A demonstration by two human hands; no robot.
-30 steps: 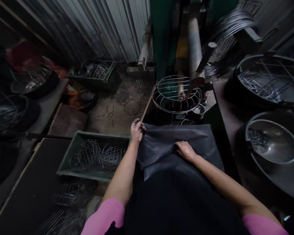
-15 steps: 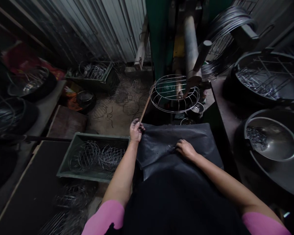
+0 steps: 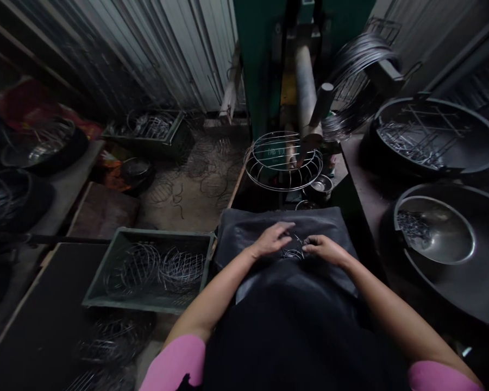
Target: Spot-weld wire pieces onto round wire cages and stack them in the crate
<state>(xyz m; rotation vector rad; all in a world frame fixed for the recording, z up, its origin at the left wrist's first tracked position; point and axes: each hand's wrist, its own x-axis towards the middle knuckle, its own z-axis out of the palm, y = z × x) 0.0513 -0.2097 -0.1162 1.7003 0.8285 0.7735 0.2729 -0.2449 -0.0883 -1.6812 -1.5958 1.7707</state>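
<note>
My left hand [image 3: 272, 239] and my right hand [image 3: 324, 248] meet over a dark cloth [image 3: 244, 233] spread across my lap. Between them lies a small tangle of thin wire pieces [image 3: 294, 251]. The fingers of both hands are curled onto the wire, the left from the left side, the right from the right. Just beyond the cloth a round wire basket frame [image 3: 283, 161] rests on the green machine [image 3: 264, 49], under its metal roller [image 3: 305, 89].
A green crate [image 3: 146, 304] of wire frames sits at my left. Two dark tubs at the right hold metal bowls with short wire pieces [image 3: 415, 228] and rods [image 3: 419, 141]. A wire coil [image 3: 362, 60] hangs behind. More frames litter the floor [image 3: 204, 174].
My left hand left the cloth's left edge and moved right to the middle. Both hands now close on the small wire pieces. The view shifted slightly.
</note>
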